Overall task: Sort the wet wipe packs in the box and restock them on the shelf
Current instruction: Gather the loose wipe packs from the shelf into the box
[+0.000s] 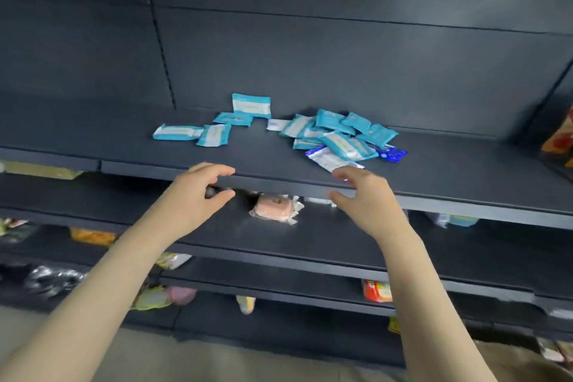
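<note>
Teal wet wipe packs (338,136) are lying scattered on the shelf (465,170), on its far side from the person, long axes pointing every way. The right hand (362,195) is hovering nearest the bigger heap on the right, fingers loosely curved and holding nothing. The left hand (198,192) is hovering likewise, empty, facing the smaller left cluster (198,133). Blur is smearing the labels, and the box is sitting out of view.

Dim, soft overall blur, with wide-angle bending at the edges
</note>
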A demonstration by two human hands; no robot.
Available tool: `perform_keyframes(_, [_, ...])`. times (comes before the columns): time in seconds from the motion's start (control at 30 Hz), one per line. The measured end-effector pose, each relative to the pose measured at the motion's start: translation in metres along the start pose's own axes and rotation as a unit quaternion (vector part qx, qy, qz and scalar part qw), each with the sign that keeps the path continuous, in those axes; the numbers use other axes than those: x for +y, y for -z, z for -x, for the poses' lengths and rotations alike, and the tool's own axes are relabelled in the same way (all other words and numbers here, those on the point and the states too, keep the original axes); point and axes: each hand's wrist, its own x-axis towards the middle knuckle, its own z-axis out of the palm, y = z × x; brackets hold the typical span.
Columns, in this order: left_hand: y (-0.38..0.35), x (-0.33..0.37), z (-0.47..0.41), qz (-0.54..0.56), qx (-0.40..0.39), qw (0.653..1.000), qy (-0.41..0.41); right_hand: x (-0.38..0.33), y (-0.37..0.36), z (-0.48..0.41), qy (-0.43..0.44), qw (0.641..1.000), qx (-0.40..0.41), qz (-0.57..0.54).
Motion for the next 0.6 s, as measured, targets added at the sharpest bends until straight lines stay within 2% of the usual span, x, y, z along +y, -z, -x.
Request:
perform_keyframes(0.3, [0.053,-0.076,-0.017,-0.005,0.037,0.998,0.057,-0.067,-0.061,-0.081,0.063,0.997,-0.034,0.024])
perform_keyframes(0.6, [0.035,-0.137,-0.148,-0.006,0.067,0.994,0.083,-0.055,-0.119,-0.232,0.082,0.996,-0.035,0.005])
